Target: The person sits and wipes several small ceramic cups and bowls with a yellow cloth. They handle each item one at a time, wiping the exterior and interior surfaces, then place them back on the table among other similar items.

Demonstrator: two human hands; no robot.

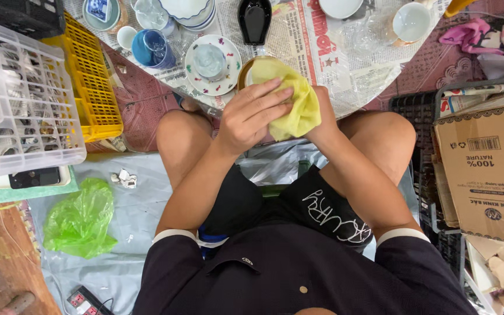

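The left hand (252, 116) grips a brown-rimmed cup (246, 73) while the right hand (322, 114) presses a yellow cloth (296, 96) around it. Wiping seems underway; turning the cup probably comes next.

yellow cloth (298, 102), blue cup (151, 48) (flower-dotted white saucer (196, 79)), green bag (81, 219).

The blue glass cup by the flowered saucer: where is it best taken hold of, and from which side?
Probably round the side wall of the blue cup, coming from above on the person's side. It stands upright, mouth up, no handle showing. The yellow crate and the flowered saucer crowd its flanks.
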